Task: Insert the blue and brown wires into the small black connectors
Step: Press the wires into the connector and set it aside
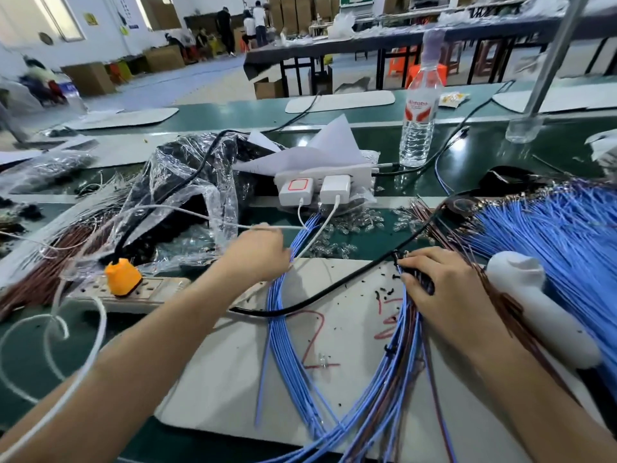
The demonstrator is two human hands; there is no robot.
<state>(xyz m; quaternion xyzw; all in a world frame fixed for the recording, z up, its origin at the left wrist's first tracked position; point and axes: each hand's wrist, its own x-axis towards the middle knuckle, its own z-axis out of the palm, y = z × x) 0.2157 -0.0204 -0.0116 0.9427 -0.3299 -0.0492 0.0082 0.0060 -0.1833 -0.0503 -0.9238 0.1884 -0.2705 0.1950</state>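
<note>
Blue wires (287, 345) are lying in a loop on the bench (474, 168). The right hand (447, 295) is closing its grip round a wire bunch (405, 329), blue and brown, right by small black connectors (421, 279). The left hand (257, 252) is touching the blue wires, but its grip is hidden, so I cannot tell. A water bottle (419, 118) is standing far back.

1 wide-angle view looks out from the person's head, above the near edge of the surface (467, 175), facing forward and down. Both forearms come in from the bottom corners, and the left hand (257, 252) and right hand (444, 289) sit close to the lens, around mid-frame. Straight lines bend toward the edges. Beyond the far side of the surface, the view reaches across the room to other benches (334, 50) and a far wall (107, 15).
</note>
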